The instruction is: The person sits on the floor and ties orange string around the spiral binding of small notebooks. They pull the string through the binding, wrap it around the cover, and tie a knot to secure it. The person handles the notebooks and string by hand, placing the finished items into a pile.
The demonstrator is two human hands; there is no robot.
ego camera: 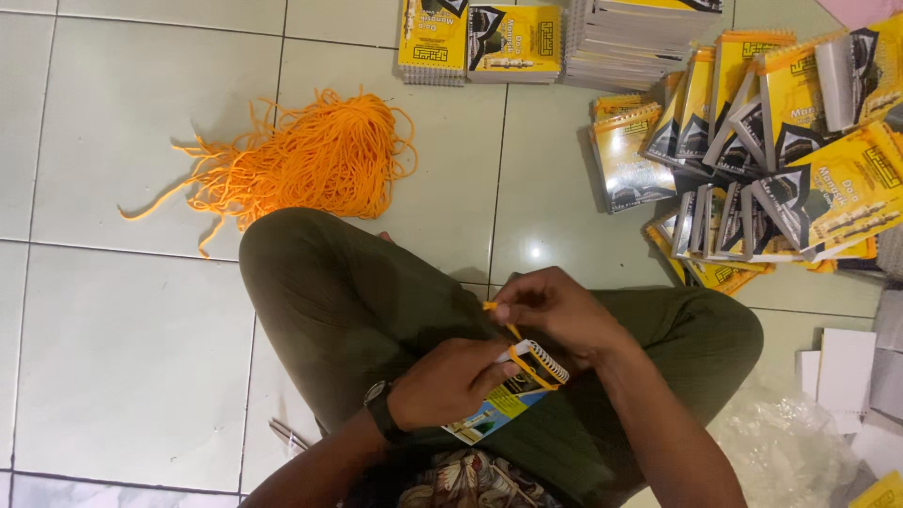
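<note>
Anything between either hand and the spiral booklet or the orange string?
Nothing visible. The left hand grips the small spiral booklet directly, and the right hand pinches the orange string looped at its coil edge. Both rest over the lap, clear of the string pile.

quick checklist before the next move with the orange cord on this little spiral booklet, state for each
1. Left hand holds the spiral booklet steady on the lap: ok.
2. Right hand pinches the orange cord above the spiral: ok.
3. Cord looped round the booklet's spiral end: ok.
4. Cord passed through the spiral rings: cannot tell.
5. Spare orange cords lie on the tiled floor ahead of the knee: ok.
6. More yellow booklets heaped to the right: ok.
</note>
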